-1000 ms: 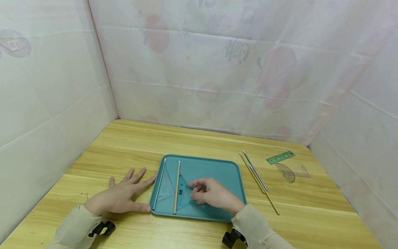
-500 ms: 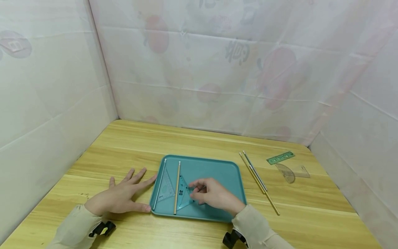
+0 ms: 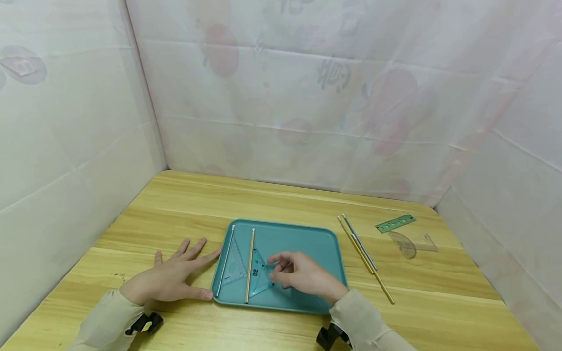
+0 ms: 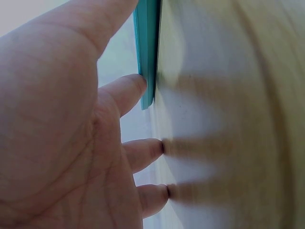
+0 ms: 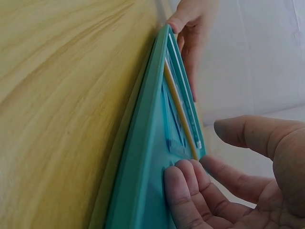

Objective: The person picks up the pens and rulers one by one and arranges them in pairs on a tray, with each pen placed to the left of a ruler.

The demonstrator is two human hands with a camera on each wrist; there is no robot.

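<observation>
My left hand lies with spread fingers beside the teal tray, its index finger and thumb touching the left rim. Over the tray, my right hand has loosely bent fingers with nothing between them. In the right wrist view, its thumb stands apart from the fingers, whose tips are close to the tray floor. Left of that hand lies a blue set square, beside a gold pencil. Farther left in the tray are a clear set square and a silvery pencil along the rim.
Right of the tray, gold pencils and a silvery-blue pencil lie together on the wooden table. Beyond them are a green ruler, a clear protractor and another clear drawing piece. Fabric walls enclose the back and sides.
The blue set square has shifted slightly beside the gold pencil, and its lower right corner now shows near the right fingertips. Both hands have hardly moved.
</observation>
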